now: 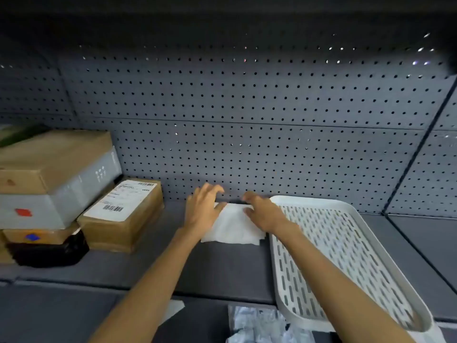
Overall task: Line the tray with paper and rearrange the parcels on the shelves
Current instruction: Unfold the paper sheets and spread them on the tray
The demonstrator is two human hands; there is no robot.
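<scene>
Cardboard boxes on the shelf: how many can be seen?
3, all at left: a large one topping the stack, a flat one low in it, a labelled one beside. More may be hidden.

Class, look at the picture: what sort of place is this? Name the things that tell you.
Probably a parcel storeroom or mail depot: grey shelf backed by pegboard, with stacked cardboard parcels, one box bearing a barcoded shipping label.

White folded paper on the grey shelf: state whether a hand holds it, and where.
Both hands are on the white folded paper: left hand at its left edge, right hand at its upper right corner. A closed grip cannot be told.
</scene>
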